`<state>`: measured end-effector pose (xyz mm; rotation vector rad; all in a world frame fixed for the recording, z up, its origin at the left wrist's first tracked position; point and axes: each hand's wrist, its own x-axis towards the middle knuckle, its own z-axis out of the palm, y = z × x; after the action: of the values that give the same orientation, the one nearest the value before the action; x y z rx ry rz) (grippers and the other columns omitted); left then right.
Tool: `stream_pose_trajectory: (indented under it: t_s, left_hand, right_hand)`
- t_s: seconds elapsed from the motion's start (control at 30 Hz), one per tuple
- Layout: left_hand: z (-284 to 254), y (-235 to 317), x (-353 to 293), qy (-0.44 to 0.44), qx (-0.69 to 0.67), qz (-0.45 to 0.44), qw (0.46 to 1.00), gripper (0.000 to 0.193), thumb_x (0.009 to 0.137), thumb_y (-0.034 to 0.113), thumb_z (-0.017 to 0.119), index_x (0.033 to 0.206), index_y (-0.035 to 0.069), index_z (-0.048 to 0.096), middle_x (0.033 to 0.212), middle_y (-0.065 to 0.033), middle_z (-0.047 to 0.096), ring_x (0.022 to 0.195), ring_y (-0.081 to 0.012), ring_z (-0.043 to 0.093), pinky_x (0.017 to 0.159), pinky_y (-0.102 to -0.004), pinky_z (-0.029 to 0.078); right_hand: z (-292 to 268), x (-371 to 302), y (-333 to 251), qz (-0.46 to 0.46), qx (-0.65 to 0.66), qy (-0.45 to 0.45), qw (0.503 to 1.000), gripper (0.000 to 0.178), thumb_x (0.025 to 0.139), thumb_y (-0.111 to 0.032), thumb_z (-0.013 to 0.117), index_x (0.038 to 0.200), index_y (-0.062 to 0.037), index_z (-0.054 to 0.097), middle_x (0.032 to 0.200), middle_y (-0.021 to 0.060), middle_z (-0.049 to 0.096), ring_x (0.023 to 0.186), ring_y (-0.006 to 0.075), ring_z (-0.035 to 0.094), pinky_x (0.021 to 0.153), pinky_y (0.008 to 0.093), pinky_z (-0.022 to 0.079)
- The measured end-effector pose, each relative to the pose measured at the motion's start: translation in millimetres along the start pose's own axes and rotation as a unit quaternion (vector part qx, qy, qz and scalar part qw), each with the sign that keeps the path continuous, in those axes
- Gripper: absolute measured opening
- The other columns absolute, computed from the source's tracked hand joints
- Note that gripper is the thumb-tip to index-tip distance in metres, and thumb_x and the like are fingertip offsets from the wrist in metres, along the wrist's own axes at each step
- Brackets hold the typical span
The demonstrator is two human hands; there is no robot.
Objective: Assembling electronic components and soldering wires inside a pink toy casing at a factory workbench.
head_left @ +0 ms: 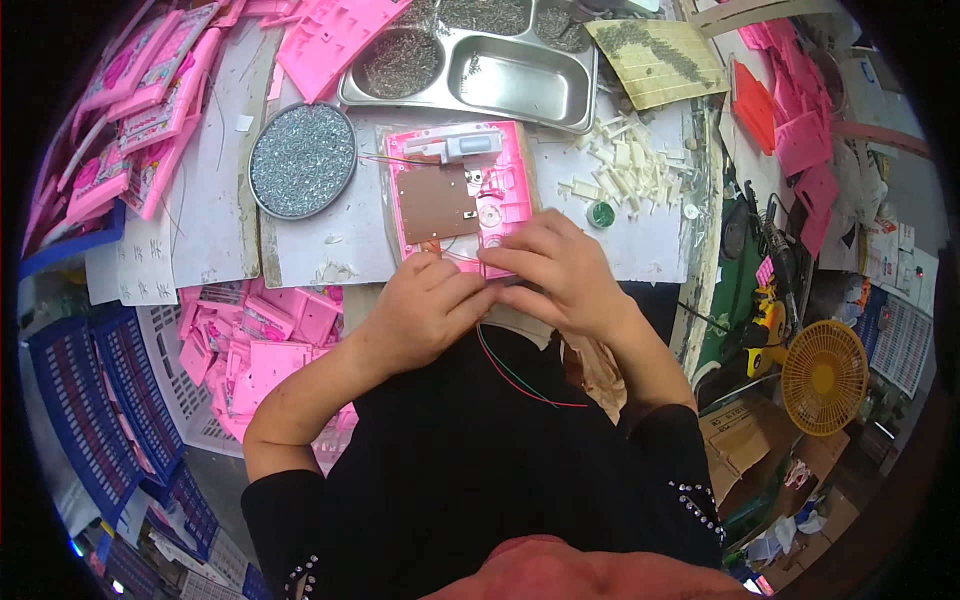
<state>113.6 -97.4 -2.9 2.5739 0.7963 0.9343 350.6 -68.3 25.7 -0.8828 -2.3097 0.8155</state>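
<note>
A pink plastic housing (515, 170), inner side up, lies before me at the table's front edge. Inside it are a brown circuit board (436, 203) and a grey-white part (468, 146) across the far end. Both hands meet at the housing's near edge. My left hand (428, 308) is closed, fingers curled at the near left corner. My right hand (562, 268) bends over the near right corner, its fingers and thumb drawn together. What either hand pinches is hidden. Below them, thin red and green wires (510, 375) hang against my black shirt.
A round dish of small screws (303, 160) stands left of the housing. Behind it is a steel compartment tray (520, 80). White plastic pieces (635, 165) and a small green-filled cap (600, 214) lie right. A crate of pink parts (265, 350) is lower left; a yellow fan (824, 378) right.
</note>
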Motion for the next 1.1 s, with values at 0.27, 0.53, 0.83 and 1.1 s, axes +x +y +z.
stream_pose_trajectory:
  t_s: [0.27, 0.53, 0.83, 1.1]
  left_hand:
    - [-18.6, -9.9, -48.5, 0.080, 0.027, -0.234, 0.968, 0.015, 0.078, 0.006, 0.080, 0.085, 0.009, 0.067, 0.080, -0.0070, 0.060, 0.068, -0.0289, 0.061, 0.059, -0.0412, 0.044]
    - [9.0, 27.2, -89.1, -0.100, -0.067, -0.239, 0.964, 0.018, 0.087, 0.017, 0.072, 0.079, 0.009, 0.059, 0.076, -0.0083, 0.055, 0.069, -0.0302, 0.062, 0.061, -0.0416, 0.050]
    - [-45.1, -5.6, -53.3, -0.113, -0.101, -0.242, 0.958, 0.023, 0.081, 0.019, 0.077, 0.097, 0.006, 0.065, 0.084, -0.0100, 0.060, 0.081, -0.0336, 0.063, 0.071, -0.0457, 0.051]
    - [-32.1, -34.1, -39.5, -0.044, -0.057, -0.123, 0.990, 0.016, 0.084, 0.020, 0.078, 0.091, 0.010, 0.066, 0.084, -0.0073, 0.058, 0.074, -0.0291, 0.061, 0.062, -0.0416, 0.047]
  right_hand:
    - [42.3, 14.5, -8.8, -0.016, -0.131, 0.010, 0.991, 0.039, 0.079, -0.027, 0.081, 0.113, -0.0100, 0.074, 0.101, 0.0038, 0.066, 0.095, 0.0276, 0.058, 0.084, 0.0417, 0.045]
    - [69.5, 19.4, -14.8, -0.050, -0.124, 0.031, 0.991, 0.036, 0.076, -0.019, 0.084, 0.108, -0.0107, 0.072, 0.106, 0.0030, 0.067, 0.099, 0.0262, 0.058, 0.085, 0.0426, 0.044]
    - [78.6, 25.7, -18.9, -0.021, -0.184, 0.033, 0.982, 0.027, 0.075, -0.024, 0.081, 0.091, -0.0107, 0.063, 0.100, 0.0056, 0.063, 0.096, 0.0269, 0.056, 0.084, 0.0444, 0.041]
    - [-20.3, 48.4, 31.0, -0.030, -0.037, 0.002, 0.999, 0.021, 0.080, -0.018, 0.081, 0.096, -0.0083, 0.072, 0.093, 0.0042, 0.067, 0.090, 0.0250, 0.062, 0.084, 0.0393, 0.047]
